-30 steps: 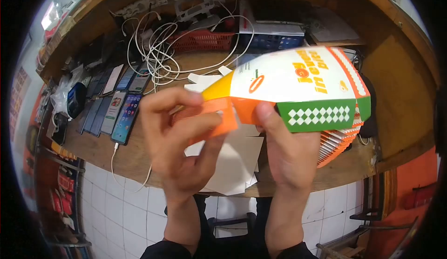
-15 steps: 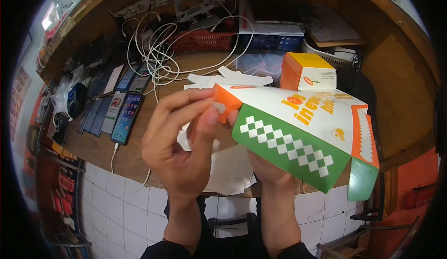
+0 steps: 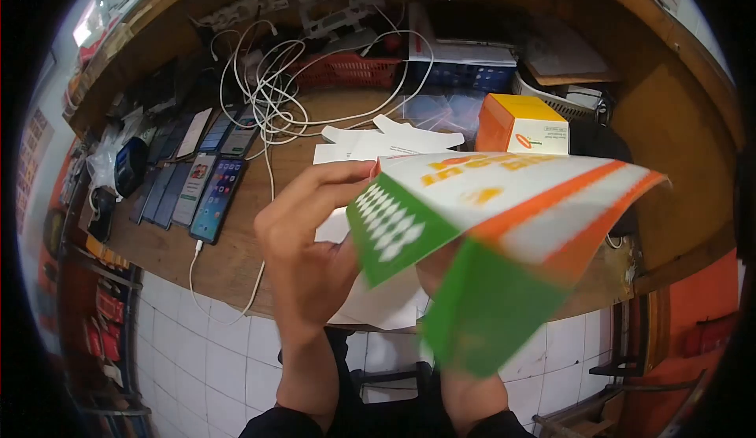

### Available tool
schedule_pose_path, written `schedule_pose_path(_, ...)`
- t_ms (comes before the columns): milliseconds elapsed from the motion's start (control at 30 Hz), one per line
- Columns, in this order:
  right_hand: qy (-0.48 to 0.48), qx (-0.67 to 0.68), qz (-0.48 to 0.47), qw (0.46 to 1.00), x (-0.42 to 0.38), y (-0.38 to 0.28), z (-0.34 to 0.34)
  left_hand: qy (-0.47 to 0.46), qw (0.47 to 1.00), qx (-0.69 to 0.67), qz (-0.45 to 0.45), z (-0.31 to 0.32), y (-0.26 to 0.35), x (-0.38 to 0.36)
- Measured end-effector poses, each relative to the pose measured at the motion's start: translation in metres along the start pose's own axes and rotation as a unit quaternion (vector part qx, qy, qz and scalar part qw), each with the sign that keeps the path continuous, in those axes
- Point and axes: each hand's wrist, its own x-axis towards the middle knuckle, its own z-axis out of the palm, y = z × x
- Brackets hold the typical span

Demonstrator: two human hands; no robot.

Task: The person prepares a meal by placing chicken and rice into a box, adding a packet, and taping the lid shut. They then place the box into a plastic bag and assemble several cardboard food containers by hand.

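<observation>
A partly folded cardboard food box (image 3: 504,194), white with orange and green panels and yellow lettering, is held up above the wooden table. My left hand (image 3: 307,241) is closed, with its fingers pinching the box's left end; the thumb tip is hidden behind the green side. Beneath the box is my right hand (image 3: 431,269), which supports it. Most of that hand and its fingers are covered by the cardboard. The near flaps hang loose, and the large green one (image 3: 496,304) is blurred by motion.
A yellow and orange box (image 3: 524,119) stands behind the held one. Flat white card pieces (image 3: 378,139) lie on the table. Several phones (image 3: 213,202) are at the left, with tangled white cables (image 3: 276,84) near them. Red (image 3: 346,70) and blue (image 3: 465,74) baskets sit at the back.
The box has tilted and turned, so its right end has swung toward me and its loose flaps face the camera. My left hand has shifted slightly right, still at the left end.
</observation>
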Motion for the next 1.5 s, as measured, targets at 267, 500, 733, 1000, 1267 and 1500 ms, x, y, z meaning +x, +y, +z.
schedule_pose_path(267,0.053,-0.233,-0.202,0.950,0.016,-0.006,0.014,0.140,0.988,-0.025,-0.061,0.009,-0.027,-0.008)
schedule_pose_path(500,0.027,-0.238,-0.101,0.966,0.026,-0.026,0.008,0.336,0.924,-0.023,-0.182,-0.023,-0.035,-0.010)
schedule_pose_path(733,-0.110,-0.089,-0.032,0.989,0.024,-0.025,0.012,0.317,0.923,-0.052,-0.211,-0.006,-0.018,0.000)
schedule_pose_path(1000,0.082,-0.304,-0.251,0.915,0.029,-0.014,0.013,0.150,0.967,0.139,-0.153,-0.004,-0.011,-0.007)
schedule_pose_path(1267,-0.091,-0.370,-0.353,0.854,0.023,-0.030,0.022,0.222,0.908,-0.235,-0.267,0.009,0.000,-0.009)
schedule_pose_path(1500,-0.035,-0.266,-0.254,0.929,0.022,-0.030,0.023,0.224,0.962,0.001,-0.157,0.011,-0.002,-0.019)
